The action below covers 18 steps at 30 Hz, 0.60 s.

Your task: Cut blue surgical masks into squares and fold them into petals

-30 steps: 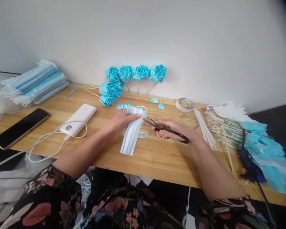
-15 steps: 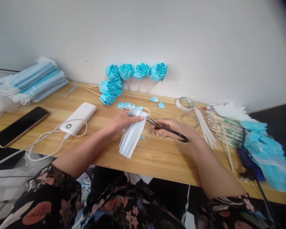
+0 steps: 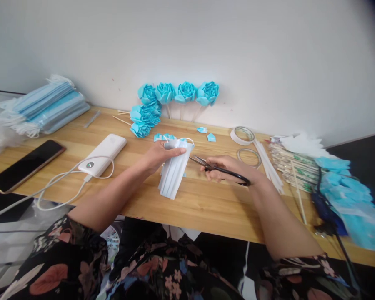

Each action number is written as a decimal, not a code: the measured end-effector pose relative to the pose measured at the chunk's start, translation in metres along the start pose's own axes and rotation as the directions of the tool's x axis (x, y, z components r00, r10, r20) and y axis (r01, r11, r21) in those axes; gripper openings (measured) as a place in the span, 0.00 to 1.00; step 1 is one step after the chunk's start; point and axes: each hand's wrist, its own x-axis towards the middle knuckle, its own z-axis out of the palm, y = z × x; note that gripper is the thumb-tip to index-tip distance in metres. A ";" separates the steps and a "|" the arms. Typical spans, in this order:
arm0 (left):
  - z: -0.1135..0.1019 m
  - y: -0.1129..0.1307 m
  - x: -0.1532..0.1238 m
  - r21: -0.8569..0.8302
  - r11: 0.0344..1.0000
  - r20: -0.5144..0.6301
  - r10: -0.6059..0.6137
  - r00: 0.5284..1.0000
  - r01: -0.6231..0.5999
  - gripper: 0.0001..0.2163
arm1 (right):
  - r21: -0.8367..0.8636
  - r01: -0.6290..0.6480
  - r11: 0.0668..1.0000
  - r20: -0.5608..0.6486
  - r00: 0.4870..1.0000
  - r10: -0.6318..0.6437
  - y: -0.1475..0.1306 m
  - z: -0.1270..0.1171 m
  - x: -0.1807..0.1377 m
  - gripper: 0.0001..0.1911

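My left hand [image 3: 162,156] pinches a pleated pale-blue face mask [image 3: 173,177] near its upper end, thumb on top, above the wooden table. White ear-loop cord shows at the mask's top edge. A pair of black-handled scissors [image 3: 220,170] is in my right hand [image 3: 222,166]. The blades point left, slightly parted, and their tips lie close to the mask's right edge. Just behind my left hand lie small blue cut pieces [image 3: 164,137], partly hidden by the mask. Two more blue pieces [image 3: 211,137] lie farther back.
Blue fabric flowers [image 3: 186,91] on sticks stand against the wall. At left are stacked masks [image 3: 50,104], a phone [image 3: 28,165] and a cabled power bank [image 3: 103,155]. To the right lie tape rolls [image 3: 243,135], white strips [image 3: 268,168], a glue gun [image 3: 326,210] and blue material [image 3: 346,196].
The mask has turned and lifted slightly, its face more toward me. The scissors have backed a little away from its upper edge.
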 end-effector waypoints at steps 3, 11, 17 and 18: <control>0.002 0.003 -0.002 0.013 1.000 0.024 -0.027 0.999 0.026 0.19 | -0.019 -0.005 1.000 -0.014 1.000 0.005 -0.002 0.000 0.000 0.22; 0.006 0.003 -0.006 0.097 0.991 0.110 -0.097 0.989 0.086 0.19 | 0.036 0.015 0.999 0.001 1.000 -0.015 -0.002 0.002 0.002 0.24; 0.005 0.002 -0.006 0.120 0.992 0.096 -0.050 0.994 0.038 0.17 | 0.031 -0.014 0.999 -0.054 0.998 0.016 -0.003 0.008 0.007 0.26; 0.005 0.002 -0.006 0.130 0.990 0.108 -0.059 0.992 0.045 0.17 | 0.031 -0.012 0.999 -0.055 0.998 0.014 -0.003 0.008 0.007 0.26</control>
